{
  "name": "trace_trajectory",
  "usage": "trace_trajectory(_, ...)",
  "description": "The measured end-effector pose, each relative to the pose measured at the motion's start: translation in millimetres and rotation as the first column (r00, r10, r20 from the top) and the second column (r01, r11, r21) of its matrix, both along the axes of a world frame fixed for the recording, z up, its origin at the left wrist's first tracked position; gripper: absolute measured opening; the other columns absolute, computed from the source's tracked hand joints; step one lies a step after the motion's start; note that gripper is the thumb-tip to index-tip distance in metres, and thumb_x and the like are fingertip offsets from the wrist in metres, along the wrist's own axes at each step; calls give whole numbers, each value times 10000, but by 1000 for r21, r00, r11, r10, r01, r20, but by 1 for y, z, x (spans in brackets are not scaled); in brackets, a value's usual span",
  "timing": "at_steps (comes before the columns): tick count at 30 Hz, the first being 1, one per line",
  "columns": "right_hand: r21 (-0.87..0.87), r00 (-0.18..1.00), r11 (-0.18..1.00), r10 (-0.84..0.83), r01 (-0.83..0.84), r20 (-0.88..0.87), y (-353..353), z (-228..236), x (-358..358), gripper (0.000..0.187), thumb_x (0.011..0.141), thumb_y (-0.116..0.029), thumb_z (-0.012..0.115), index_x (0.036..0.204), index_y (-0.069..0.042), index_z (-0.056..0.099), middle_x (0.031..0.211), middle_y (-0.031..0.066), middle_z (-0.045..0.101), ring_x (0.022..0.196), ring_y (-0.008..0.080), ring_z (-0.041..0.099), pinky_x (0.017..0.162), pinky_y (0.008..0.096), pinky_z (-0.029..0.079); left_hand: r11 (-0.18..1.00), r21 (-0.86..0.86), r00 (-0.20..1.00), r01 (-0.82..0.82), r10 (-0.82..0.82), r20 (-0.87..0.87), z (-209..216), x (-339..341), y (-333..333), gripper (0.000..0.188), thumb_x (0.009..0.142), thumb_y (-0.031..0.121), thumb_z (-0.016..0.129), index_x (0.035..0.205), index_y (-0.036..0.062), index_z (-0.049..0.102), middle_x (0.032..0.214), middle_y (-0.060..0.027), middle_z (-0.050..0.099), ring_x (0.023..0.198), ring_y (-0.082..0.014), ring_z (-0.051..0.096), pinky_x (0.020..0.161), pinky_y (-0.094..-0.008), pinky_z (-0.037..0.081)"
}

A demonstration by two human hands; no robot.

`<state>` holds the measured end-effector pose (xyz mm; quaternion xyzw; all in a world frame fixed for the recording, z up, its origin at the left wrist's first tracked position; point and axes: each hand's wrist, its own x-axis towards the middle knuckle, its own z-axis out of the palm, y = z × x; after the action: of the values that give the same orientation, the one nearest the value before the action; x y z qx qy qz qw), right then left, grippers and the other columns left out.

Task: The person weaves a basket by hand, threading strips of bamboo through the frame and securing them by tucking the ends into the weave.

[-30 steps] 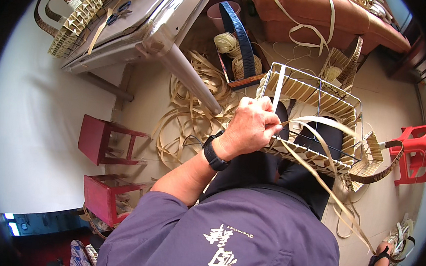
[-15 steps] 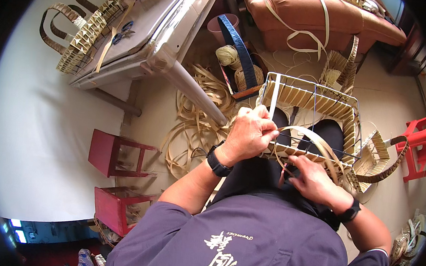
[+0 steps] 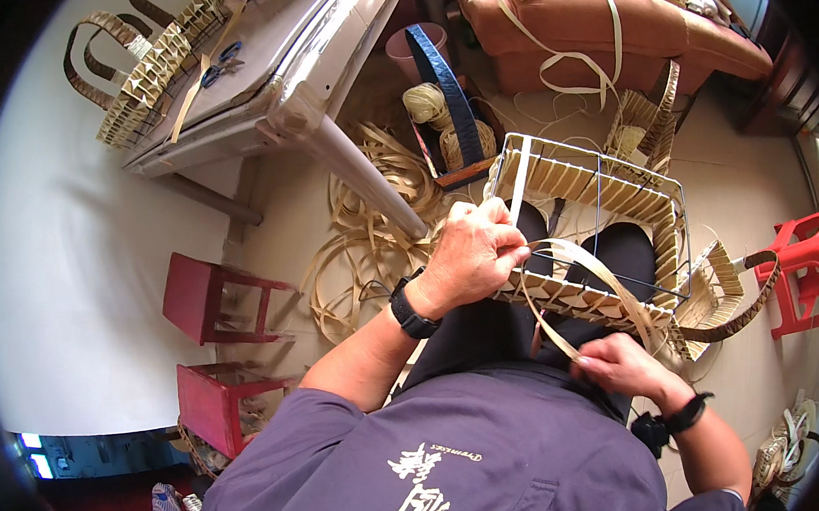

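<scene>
holding tan strip [image 3: 553, 336] between left hand [image 3: 476, 255] and right hand [image 3: 624, 364]

The tan strip [image 3: 604, 273] arching from the left hand [image 3: 474, 253] has a smooth, satiny face; paper or plastic cannot be told. Just beyond both hands, the rectangular basket [image 3: 581, 180] shows thin dark metal wire wrapped in ribbed, pale strips. Ahead of the left hand, the twine ball [image 3: 426, 103] is rough and fibrous, and the blue handle [image 3: 445, 82] looks like cloth with a dull sheen. Farther left, the table leg [image 3: 367, 179] is smooth and slightly glossy. Right of the right hand [image 3: 622, 365], the red stool [image 3: 802, 253] is smooth, shiny plastic.
</scene>
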<state>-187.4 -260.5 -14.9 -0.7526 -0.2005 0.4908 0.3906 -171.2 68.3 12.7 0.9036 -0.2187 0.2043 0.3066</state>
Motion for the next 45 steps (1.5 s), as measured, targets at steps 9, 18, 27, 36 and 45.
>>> trace_trajectory(9,-712,942,702,243,-5,232,-305,-85,-85,181,909,-258,739,906,-93,815,877,196,749,794,378,729,729,489,581,1000,2,1000,-9,9,0,1,-4,0,91,842,197,854,855,113,820,885,-47,655,850,-276,635,831,-415,461)
trace_trajectory(18,-520,902,811,-24,269,431,-219,-6,-65,186,973,-100,698,1099,-34,819,1066,204,784,884,360,764,810,452,604,1000,-7,1000,-5,5,-7,4,-1,-1,93,829,178,850,835,94,809,871,-62,657,837,-285,644,820,-424,454)
trace_trajectory(27,33,980,999,-39,33,197,24,13,-6,443,1057,-165,722,1462,-28,606,1132,178,747,776,219,775,741,373,631,1000,3,999,-5,5,-37,3,3,1,98,823,171,859,847,87,813,852,-73,657,827,-292,645,793,-431,479)
trace_trajectory(36,-475,940,879,188,-33,283,-167,-34,-36,188,945,-223,726,877,-64,798,775,177,734,724,362,700,704,431,567,1000,-11,1000,-16,16,0,5,-4,1,92,817,176,861,828,98,814,861,-56,655,826,-286,644,794,-430,473)
trace_trajectory(45,-426,908,887,19,178,418,-223,-28,-70,177,959,-115,671,1074,-56,793,979,207,767,879,358,758,787,439,604,999,-33,1000,15,-15,-4,2,1,-6,86,829,183,847,823,105,809,872,-49,659,828,-282,640,808,-424,458)
